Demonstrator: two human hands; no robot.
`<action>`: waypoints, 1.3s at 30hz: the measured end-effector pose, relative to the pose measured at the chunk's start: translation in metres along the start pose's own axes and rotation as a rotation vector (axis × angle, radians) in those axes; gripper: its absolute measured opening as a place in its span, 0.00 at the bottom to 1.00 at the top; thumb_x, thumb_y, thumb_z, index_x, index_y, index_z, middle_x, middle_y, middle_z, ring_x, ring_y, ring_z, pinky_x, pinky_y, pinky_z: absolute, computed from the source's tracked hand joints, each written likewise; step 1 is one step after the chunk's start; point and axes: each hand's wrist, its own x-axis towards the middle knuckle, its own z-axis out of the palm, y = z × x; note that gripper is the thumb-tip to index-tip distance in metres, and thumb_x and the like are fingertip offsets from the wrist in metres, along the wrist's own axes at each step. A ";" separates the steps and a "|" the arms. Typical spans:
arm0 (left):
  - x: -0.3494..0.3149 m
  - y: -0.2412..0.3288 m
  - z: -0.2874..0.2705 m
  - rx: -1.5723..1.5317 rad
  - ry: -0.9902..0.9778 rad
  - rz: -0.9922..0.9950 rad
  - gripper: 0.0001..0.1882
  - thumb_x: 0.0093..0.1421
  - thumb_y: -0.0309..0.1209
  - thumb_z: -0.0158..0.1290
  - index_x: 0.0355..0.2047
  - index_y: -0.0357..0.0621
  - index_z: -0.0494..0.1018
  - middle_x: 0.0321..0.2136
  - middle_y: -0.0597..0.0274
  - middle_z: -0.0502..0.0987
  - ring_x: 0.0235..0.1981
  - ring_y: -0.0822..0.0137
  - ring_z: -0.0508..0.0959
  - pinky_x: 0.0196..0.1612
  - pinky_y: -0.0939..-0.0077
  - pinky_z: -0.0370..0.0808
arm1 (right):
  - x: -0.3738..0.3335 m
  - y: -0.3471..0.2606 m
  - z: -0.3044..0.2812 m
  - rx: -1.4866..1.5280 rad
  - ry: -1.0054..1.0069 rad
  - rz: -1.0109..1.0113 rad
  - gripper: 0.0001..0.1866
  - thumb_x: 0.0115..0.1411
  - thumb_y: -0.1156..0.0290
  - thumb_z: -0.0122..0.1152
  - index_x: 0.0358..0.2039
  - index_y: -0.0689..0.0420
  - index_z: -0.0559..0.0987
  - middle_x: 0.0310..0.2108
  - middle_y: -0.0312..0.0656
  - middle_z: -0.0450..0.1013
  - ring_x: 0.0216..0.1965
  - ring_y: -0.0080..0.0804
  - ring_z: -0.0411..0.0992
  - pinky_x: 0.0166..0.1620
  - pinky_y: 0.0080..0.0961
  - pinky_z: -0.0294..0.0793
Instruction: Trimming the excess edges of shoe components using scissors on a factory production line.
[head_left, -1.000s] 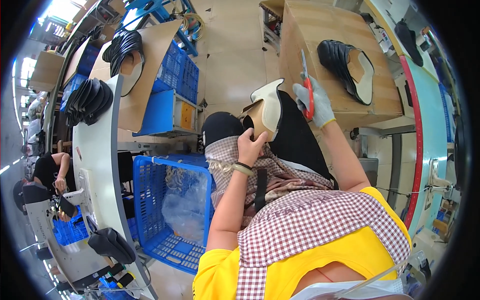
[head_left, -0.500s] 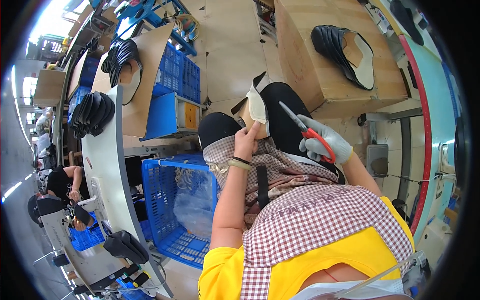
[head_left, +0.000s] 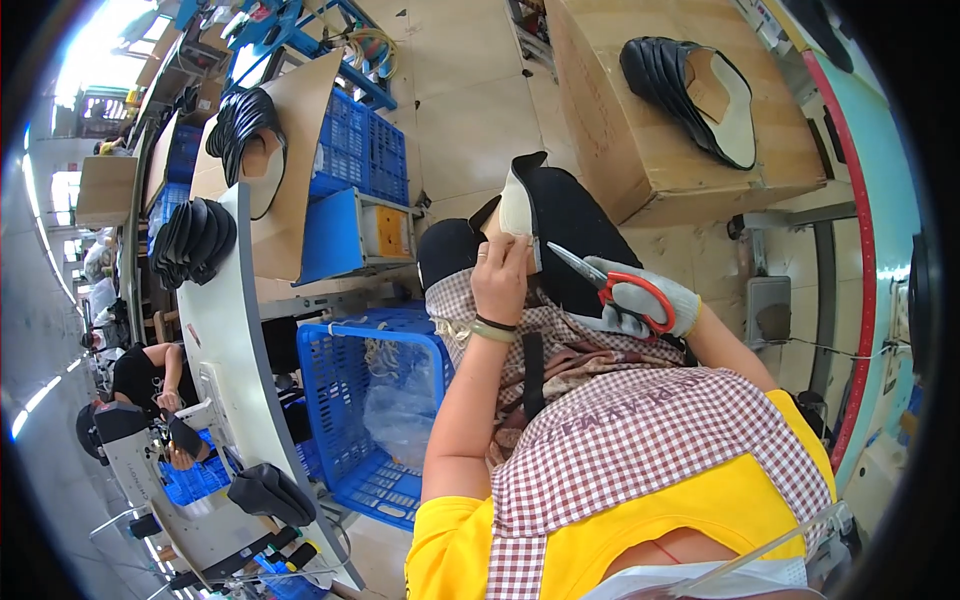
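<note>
My bare left hand (head_left: 502,275) grips a black shoe upper (head_left: 518,212) with a cream lining, which rests over my knees. The fingertips are pinched along its near edge. Scissors (head_left: 578,266) with red handles are in my right hand (head_left: 655,302), which wears a pale grey glove; fingers are wrapped about the handle loops. The blades look nearly closed, with their tips close beside the upper's right edge. Whether they touch it I cannot tell. A checked apron covers my lap under both hands.
A cardboard box (head_left: 660,185) at upper right bears a stack of black shoe uppers (head_left: 735,125). More uppers (head_left: 262,180) lie at the left, near black pieces (head_left: 195,240) on a white table (head_left: 255,370). A blue basket (head_left: 335,480) holds plastic bags. At far left a person (head_left: 150,375) works at a sewing machine.
My left hand has turned, bringing the back of its fingers over the upper's near edge. The scissors have come lower and left, closer to the upper, and swung flatter. The view has shifted slightly.
</note>
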 end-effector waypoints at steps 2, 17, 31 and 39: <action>0.001 -0.003 0.004 0.028 -0.037 0.087 0.12 0.51 0.25 0.56 0.38 0.40 0.76 0.32 0.57 0.71 0.32 0.57 0.74 0.34 0.69 0.74 | 0.009 0.017 -0.011 0.047 -0.032 -0.024 0.39 0.61 0.53 0.55 0.67 0.52 0.51 0.29 0.37 0.75 0.19 0.14 0.70 0.21 0.11 0.69; -0.012 -0.001 0.010 -0.052 0.105 0.038 0.07 0.53 0.21 0.54 0.34 0.37 0.73 0.29 0.55 0.72 0.28 0.57 0.74 0.28 0.68 0.71 | 0.031 -0.021 -0.011 0.169 -0.187 0.147 0.40 0.59 0.48 0.57 0.66 0.49 0.53 0.28 0.39 0.74 0.16 0.16 0.67 0.18 0.12 0.68; -0.009 0.005 0.014 -0.182 0.151 -0.076 0.05 0.53 0.18 0.53 0.31 0.38 0.72 0.27 0.52 0.71 0.26 0.54 0.73 0.26 0.66 0.70 | 0.047 -0.013 0.000 0.495 -0.126 0.170 0.29 0.65 0.60 0.51 0.64 0.49 0.57 0.23 0.35 0.70 0.18 0.18 0.69 0.18 0.10 0.71; -0.011 0.021 0.008 -0.290 0.172 -0.433 0.02 0.57 0.21 0.52 0.31 0.37 0.71 0.31 0.55 0.72 0.33 0.62 0.73 0.32 0.74 0.69 | 0.050 -0.002 0.012 0.420 -0.049 0.101 0.28 0.64 0.57 0.51 0.63 0.46 0.59 0.25 0.35 0.72 0.18 0.15 0.68 0.18 0.07 0.68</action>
